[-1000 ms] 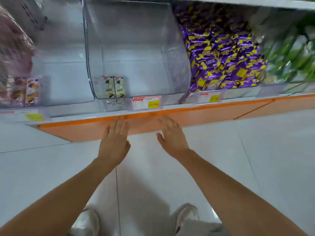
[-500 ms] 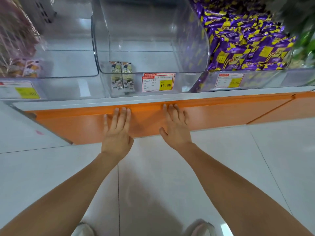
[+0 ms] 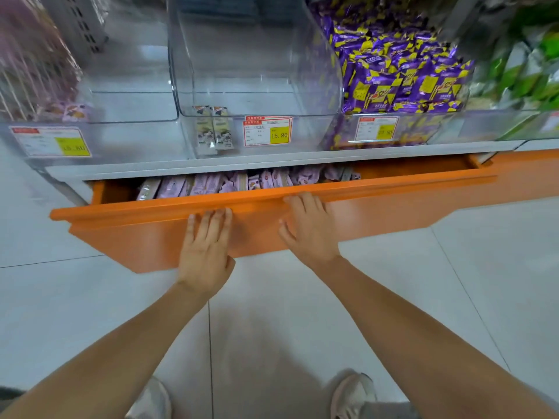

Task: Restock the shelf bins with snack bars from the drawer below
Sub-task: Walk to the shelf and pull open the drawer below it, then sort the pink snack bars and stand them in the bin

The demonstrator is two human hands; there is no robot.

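Observation:
The orange drawer point(image 3: 121, 234) under the shelf stands partly pulled out. Inside it lies a row of several pale purple snack bars point(image 3: 211, 184). My left hand point(image 3: 205, 252) and my right hand point(image 3: 308, 231) lie flat against the drawer front, fingers straight, fingertips up at the underside of its top lip. Above, the clear middle bin point(image 3: 257, 71) holds only two upright bars point(image 3: 213, 128) at its front left. The rear of the drawer is hidden under the shelf.
To the right, a bin is piled with purple-and-yellow packets point(image 3: 402, 74), and green packets point(image 3: 532, 71) lie beyond it. The left bin point(image 3: 127, 71) holds a few bars in its corner. Price tags point(image 3: 267, 131) hang on the bin fronts. My shoes point(image 3: 352, 394) stand on the tiled floor.
The drawer was shut and has slid out towards me, uncovering the bars inside. Both hands stayed on its front and came back with it.

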